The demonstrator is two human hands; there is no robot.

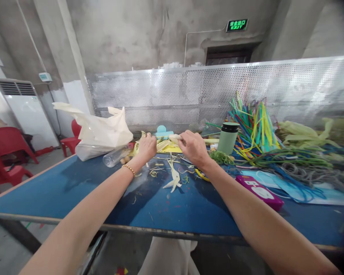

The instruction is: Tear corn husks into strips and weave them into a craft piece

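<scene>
Both arms reach forward over the blue table (166, 214). My right hand (193, 147) is closed, with the pale end of a corn husk (174, 138) sticking out between thumb and fingers. To its left, my left hand (147, 146), with a beaded bracelet at the wrist, is closed in a pinch; its fingertips are turned away, so what they hold is hidden. Pale yellow husk strips (162, 145) lie between and behind the hands. A torn husk piece (174, 175) and small scraps rest on the table nearer to me.
Left stand a cream plastic bag (103, 131) and a clear bottle (114, 157). Right are a green jar (228, 139), colourful strips (256, 126), green cords (292, 157), a purple power strip (258, 193) and blue face masks (306, 187). A perforated metal panel (166, 91) rises behind.
</scene>
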